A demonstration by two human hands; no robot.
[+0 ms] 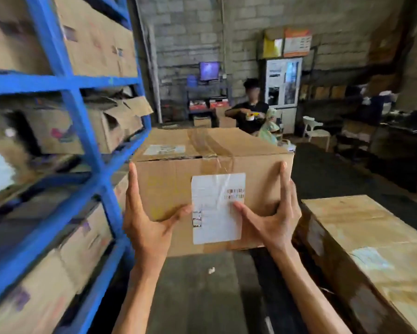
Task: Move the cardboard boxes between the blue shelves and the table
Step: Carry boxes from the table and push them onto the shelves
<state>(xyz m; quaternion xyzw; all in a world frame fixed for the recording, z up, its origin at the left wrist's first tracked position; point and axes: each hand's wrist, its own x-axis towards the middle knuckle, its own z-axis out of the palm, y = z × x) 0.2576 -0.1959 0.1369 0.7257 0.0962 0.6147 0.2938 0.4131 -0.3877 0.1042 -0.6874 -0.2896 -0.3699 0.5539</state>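
A person stands in the aisle holding a cardboard box up at chest height, clear of the floor, just to the right of the blue shelves and not resting on them. The left hand is flat against the box's left side, fingers straight and pointing up along the edge, thumb stretched across the front face. The right hand mirrors it on the right side, fingers straight up and thumb reaching inward so that it touches the white label stuck on the front. Neither hand curls round anything; the box is pressed between the two flat hands. Clear tape runs over its closed top flaps and down the front, and a smaller sticker lies on top near the left. The shelves on the left are packed with other brown boxes on every level, one in the middle row with its flaps hanging open. Low on the right sits a long brown carton, close to the right forearm but apart from the held box. Behind, a second person in a dark shirt stands holding something small and yellow, a lit screen hangs on the block wall, and a white chair stands further right.
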